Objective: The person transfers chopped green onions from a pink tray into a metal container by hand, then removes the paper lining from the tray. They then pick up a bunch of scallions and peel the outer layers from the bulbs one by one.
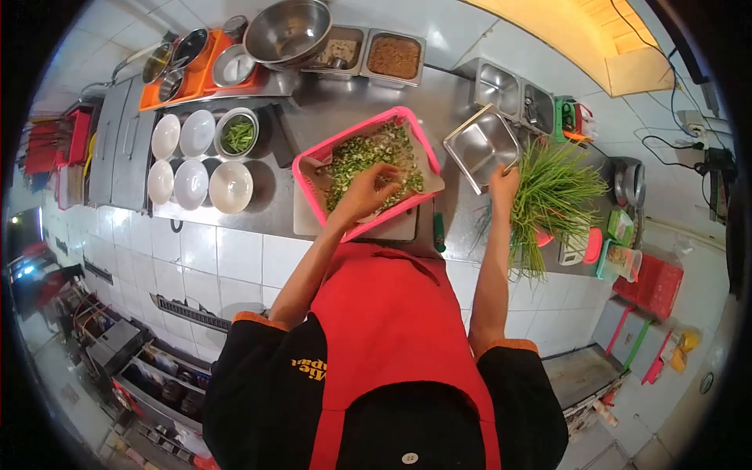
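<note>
A pink plastic basket [298, 185], lined with paper, holds chopped spring onions [356, 160]. My left hand [366, 194] is over the chopped pieces, fingers curved with a gap between thumb and fingertips; nothing shows in its grasp. My right hand [504, 185] grips the near edge of a metal pan [487, 145], which tilts to the right of the basket and has no food visible in it. Right beside that hand lies a big bunch of long green spring onions [556, 192]. Beneath the basket is a pale cutting board [307, 223], and a green-handled knife [439, 233] rests at its right.
Several white bowls [231, 187] and a pot of cut greens [237, 135] stand at left. Behind the basket are a large steel bowl [287, 33] and a pan of brown crumbly food [395, 56]. More metal pans [498, 90] and plastic containers [621, 227] are on the right.
</note>
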Demonstrator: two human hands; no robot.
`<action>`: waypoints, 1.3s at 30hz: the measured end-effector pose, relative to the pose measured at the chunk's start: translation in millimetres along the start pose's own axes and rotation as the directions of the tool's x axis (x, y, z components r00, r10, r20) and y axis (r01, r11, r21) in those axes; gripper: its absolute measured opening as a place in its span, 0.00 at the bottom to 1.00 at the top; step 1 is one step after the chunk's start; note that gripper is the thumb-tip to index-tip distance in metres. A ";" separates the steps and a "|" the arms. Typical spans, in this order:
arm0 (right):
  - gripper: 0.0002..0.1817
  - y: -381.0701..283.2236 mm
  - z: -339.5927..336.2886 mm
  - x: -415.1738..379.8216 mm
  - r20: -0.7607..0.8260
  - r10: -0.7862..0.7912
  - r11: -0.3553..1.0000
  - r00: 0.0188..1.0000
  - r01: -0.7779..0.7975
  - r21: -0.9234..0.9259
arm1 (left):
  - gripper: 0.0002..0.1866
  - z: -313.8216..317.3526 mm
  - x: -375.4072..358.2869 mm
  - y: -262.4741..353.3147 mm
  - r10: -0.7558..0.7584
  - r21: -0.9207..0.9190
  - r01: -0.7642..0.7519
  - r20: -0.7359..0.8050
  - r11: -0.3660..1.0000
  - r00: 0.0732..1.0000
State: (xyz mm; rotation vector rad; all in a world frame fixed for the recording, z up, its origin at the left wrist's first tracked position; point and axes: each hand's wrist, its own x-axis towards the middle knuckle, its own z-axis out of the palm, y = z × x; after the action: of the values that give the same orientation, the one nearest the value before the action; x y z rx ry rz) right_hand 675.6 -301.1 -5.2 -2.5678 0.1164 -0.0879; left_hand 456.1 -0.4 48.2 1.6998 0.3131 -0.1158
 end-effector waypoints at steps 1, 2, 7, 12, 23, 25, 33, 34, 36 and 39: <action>0.19 -2.5 4.7 7.1 0.017 0.017 0.998 1.000 -0.016 -0.061 | 0.19 -12.4 -3.9 -4.0 -0.024 0.100 0.036 -0.115 0.994 0.993; 0.19 -5.1 11.3 10.7 0.023 0.012 0.998 1.000 -0.010 -0.056 | 0.18 -21.7 -7.7 -15.9 0.079 0.303 0.004 -0.261 0.953 0.962; 0.25 15.6 51.8 36.4 0.168 0.067 0.996 0.983 -0.056 -0.071 | 0.19 -64.1 -15.9 -52.9 0.301 0.682 0.137 -0.482 0.718 0.823; 0.26 13.3 66.4 35.4 0.139 0.017 1.000 0.990 -0.014 -0.022 | 0.21 -77.2 -8.3 -69.0 0.263 0.760 0.256 -0.487 0.597 0.833; 0.10 -62.2 26.8 -113.6 0.389 -0.432 0.871 0.814 0.266 0.412 | 0.11 -64.8 26.6 -77.2 0.262 0.861 0.310 -0.432 0.403 0.863; 0.09 -85.8 40.7 -145.3 0.502 -0.468 0.857 0.727 0.234 0.459 | 0.10 -70.0 36.4 -93.8 0.283 0.885 0.328 -0.425 0.331 0.860; 0.12 -83.6 85.1 -158.7 0.583 -0.576 0.767 0.574 0.626 0.142 | 0.08 -86.7 -0.6 -33.0 0.338 0.814 0.072 -0.317 0.576 0.886; 0.10 -84.6 84.9 -157.5 0.658 -0.533 0.770 0.532 0.628 0.115 | 0.08 -89.3 -3.5 -34.4 0.332 0.809 0.057 -0.302 0.585 0.894; 0.07 -91.4 80.3 -156.4 0.688 -0.521 0.740 0.505 0.670 0.069 | 0.08 -89.5 -6.7 -51.5 0.292 0.815 0.087 -0.302 0.572 0.908; 0.09 -97.4 79.0 -148.6 0.689 -0.557 0.681 0.464 0.730 0.058 | 0.09 -89.1 -4.1 -58.6 0.296 0.809 0.088 -0.312 0.582 0.903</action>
State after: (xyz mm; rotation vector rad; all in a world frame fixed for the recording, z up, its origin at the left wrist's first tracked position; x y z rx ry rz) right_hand 541.1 -162.1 -24.5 -2.5504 -1.2314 0.6049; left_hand 427.1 93.8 7.2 2.6869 0.5275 0.2554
